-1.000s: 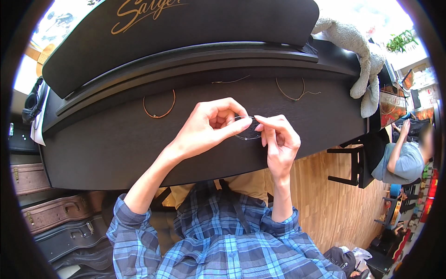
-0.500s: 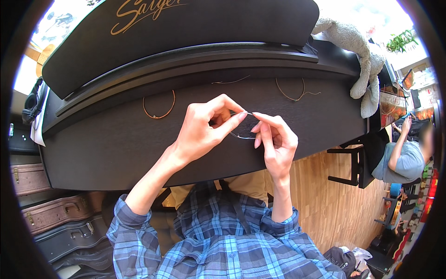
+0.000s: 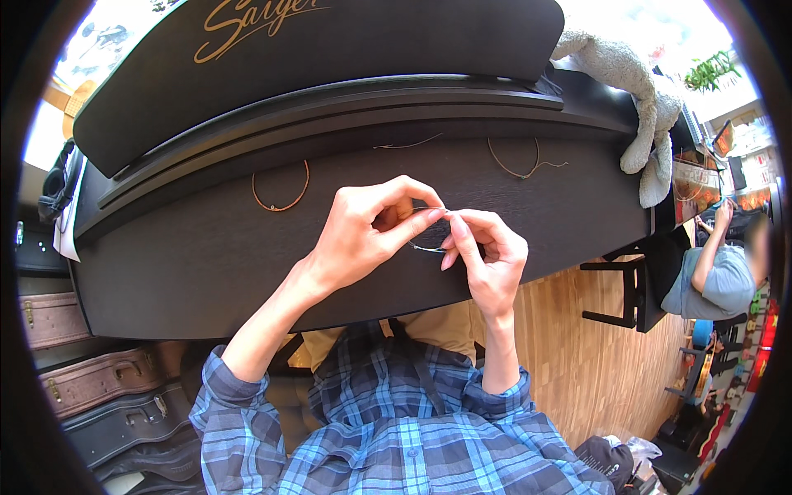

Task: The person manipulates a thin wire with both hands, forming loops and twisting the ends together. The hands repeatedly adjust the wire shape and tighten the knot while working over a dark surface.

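Observation:
A thin, silvery instrument string, bent into a small loop, is held between both hands over a dark piano-like surface. My left hand pinches it between thumb and index finger. Fingertips of my right hand are closed on the same string, touching or nearly touching the left ones. Part of the loop is hidden behind the fingers. Beyond the hands lie a coppery coiled string, a short thin strand and another loop of string with a loose tail.
A raised black panel with gold lettering stands at the back. A grey plush toy hangs over the right end. Several instrument cases are stacked at left. On the right are a black bench and a seated person in a blue shirt.
Both hands' fingertips have shifted slightly nearer to me and closer together on the string. The loop's visible lower part sits a little lower. The strings lying on the surface stay put.

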A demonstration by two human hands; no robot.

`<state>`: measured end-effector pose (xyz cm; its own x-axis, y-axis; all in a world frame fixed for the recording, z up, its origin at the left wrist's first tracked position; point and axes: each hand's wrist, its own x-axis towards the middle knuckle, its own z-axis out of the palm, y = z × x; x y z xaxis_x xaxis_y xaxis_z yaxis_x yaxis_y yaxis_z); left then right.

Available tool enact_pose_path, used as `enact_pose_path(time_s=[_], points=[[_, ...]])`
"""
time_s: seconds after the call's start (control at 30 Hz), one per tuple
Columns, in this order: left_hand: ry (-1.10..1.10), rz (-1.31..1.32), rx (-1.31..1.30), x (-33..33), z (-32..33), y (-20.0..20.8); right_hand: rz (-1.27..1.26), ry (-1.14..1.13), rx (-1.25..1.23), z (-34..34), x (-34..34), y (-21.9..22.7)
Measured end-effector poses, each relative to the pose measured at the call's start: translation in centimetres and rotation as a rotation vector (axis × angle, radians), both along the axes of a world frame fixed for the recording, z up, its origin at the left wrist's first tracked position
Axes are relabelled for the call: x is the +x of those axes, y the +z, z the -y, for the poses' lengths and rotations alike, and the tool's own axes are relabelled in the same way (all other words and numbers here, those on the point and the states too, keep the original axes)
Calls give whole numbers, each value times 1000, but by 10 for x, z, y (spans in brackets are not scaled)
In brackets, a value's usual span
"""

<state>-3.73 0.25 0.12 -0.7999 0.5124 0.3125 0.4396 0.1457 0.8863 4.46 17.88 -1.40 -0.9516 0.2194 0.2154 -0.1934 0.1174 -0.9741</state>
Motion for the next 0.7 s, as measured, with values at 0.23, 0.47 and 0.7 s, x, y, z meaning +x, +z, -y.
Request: enact_pose_path(time_s=[0.23,0.47,0.7], points=[[30,-89,-22,3,0,0,22,-37,-15,0,3,-3],[-10,45,20,3,-2,3,-52,-97,62,1,3,-4],[-156,190,-88,-1,3,9,-71,-105,48,1,3,-6]])
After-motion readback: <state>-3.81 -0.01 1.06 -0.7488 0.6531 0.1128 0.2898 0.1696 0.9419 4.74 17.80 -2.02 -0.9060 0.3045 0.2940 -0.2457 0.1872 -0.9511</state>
